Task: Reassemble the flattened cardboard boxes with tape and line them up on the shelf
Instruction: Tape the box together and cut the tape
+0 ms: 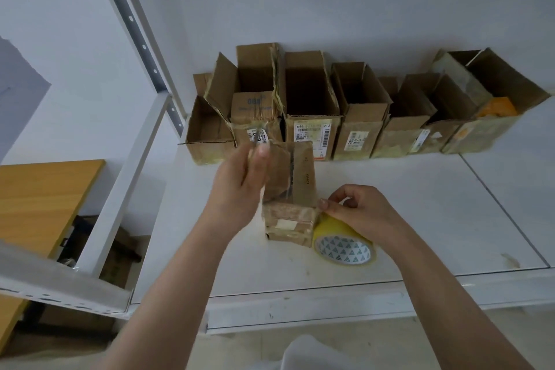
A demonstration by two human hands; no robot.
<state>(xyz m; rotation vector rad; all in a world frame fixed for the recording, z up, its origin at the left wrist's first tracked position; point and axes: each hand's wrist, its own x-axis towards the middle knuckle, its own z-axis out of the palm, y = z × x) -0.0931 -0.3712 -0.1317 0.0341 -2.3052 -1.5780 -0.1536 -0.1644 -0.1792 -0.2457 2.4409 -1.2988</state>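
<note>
A small cardboard box stands on the white shelf in front of me, its flaps turned up. My left hand pinches the end of a clear strip of tape pulled up over the box. My right hand grips the yellow tape roll, which sits against the box's right side. Several open assembled boxes stand in a row along the back wall.
A white metal shelf upright rises at the left, with a lower shelf beam beside my left arm. A wooden tabletop lies below at the left. The rightmost box holds something orange.
</note>
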